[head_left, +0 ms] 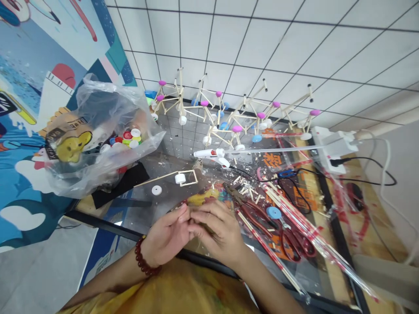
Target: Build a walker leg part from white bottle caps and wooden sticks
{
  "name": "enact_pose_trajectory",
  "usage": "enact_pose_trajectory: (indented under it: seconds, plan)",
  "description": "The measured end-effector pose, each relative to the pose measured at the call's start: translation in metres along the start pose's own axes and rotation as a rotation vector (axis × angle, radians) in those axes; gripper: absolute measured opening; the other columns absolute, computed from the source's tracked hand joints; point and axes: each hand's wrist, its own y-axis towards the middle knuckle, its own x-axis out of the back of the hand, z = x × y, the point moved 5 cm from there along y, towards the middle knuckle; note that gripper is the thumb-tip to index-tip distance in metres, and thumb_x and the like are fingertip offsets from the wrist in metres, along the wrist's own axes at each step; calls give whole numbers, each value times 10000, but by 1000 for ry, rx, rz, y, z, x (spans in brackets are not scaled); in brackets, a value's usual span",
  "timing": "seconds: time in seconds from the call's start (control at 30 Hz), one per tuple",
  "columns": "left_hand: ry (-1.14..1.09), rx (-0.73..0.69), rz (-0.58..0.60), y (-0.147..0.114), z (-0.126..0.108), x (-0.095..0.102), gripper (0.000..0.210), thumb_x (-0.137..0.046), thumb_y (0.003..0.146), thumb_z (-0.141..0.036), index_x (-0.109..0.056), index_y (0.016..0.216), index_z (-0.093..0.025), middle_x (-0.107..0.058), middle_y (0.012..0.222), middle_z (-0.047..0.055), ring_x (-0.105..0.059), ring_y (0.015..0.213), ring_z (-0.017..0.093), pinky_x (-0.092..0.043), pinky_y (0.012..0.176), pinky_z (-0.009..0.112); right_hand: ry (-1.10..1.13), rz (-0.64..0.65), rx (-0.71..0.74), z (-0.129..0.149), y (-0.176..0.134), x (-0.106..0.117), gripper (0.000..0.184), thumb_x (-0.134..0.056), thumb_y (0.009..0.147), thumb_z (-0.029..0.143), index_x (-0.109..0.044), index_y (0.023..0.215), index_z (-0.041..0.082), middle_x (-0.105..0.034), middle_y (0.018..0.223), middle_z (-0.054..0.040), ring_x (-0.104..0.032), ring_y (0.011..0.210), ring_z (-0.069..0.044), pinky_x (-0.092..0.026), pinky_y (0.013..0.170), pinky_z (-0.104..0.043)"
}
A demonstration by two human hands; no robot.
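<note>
Close together over the near edge of the glass table are my left hand (pixel 166 242), with a dark red bead bracelet on the wrist, and my right hand (pixel 218 229). Their fingertips meet, closed; anything between them is hidden or too small to name. Just beyond lies a wooden stick frame (pixel 163 178) with a white bottle cap (pixel 180 178) set in it. A loose white disc (pixel 156 190) rests beside it. Right of my right hand are red-handled pliers (pixel 253 209), scissors (pixel 291 240) and a blue cap (pixel 273 213).
A white glue gun (pixel 209 154) with a long glue stick lies further back. Several stick figures with coloured caps (pixel 216 113) line the tiled wall. At left stands a plastic bag (pixel 108 131) of bottle caps; at right, packs of sticks (pixel 301 222) and a power strip (pixel 330 148).
</note>
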Motion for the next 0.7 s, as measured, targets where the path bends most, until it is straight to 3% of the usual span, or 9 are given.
enact_pose_trajectory:
  seconds: [0.07, 0.2, 0.27, 0.33, 0.53, 0.63, 0.7]
  plan:
    - [143, -55, 29, -7, -9, 2, 442, -561, 915, -379, -471, 529, -184, -594, 843, 65, -577, 818, 186, -488, 792, 332, 8, -40, -25, -2, -6, 13, 98, -657, 884, 175, -704, 951, 230, -716, 861, -35, -657, 763, -172, -522, 704, -317]
    - [537, -413, -62, -28, -42, 22, 307, -586, 900, -392, -665, 700, -173, -609, 869, 74, -561, 904, 206, -463, 881, 333, -182, -123, -204, -33, -21, 64, 107, -611, 905, 171, -705, 924, 218, -723, 830, -31, -682, 773, -167, -537, 702, -277]
    - [661, -534, -146, -36, -53, 35, 380, -584, 911, -323, -588, 566, -163, -631, 962, 76, -553, 983, 201, -441, 917, 303, -363, -71, -297, -57, -26, 94, 124, -597, 915, 239, -719, 929, 217, -736, 839, -39, -691, 753, -180, -537, 682, -283]
    - [753, -625, -233, -41, -60, 46, 370, -588, 914, -299, -568, 570, -165, -633, 1047, 62, -536, 1062, 193, -414, 958, 273, -569, -21, -399, -83, -28, 127, 187, -559, 923, 272, -736, 925, 212, -748, 883, -58, -701, 769, -200, -528, 698, -302]
    - [729, -671, -282, -34, -52, 50, 113, -646, 878, -323, -670, 856, -215, -614, 1156, 18, -564, 1017, 152, -432, 979, 258, -1061, 17, -706, -144, -10, 206, 266, -528, 878, 252, -766, 988, 210, -762, 994, -93, -702, 869, -257, -483, 731, -314]
    - [702, -672, -331, -29, -49, 51, 111, -690, 849, -313, -672, 927, -236, -634, 1103, 12, -538, 1108, 150, -409, 1023, 239, -1110, 89, -916, -175, -1, 227, 297, -512, 880, 271, -770, 1016, 215, -760, 997, -113, -691, 930, -277, -469, 746, -319]
    - [703, -657, -357, -27, -48, 53, 126, -702, 841, -316, -673, 930, -233, -638, 1082, 12, -530, 1132, 148, -412, 1010, 223, -1066, 130, -1071, -198, -1, 236, 305, -545, 877, 362, -783, 919, 176, -754, 943, -146, -689, 918, -292, -464, 723, -320]
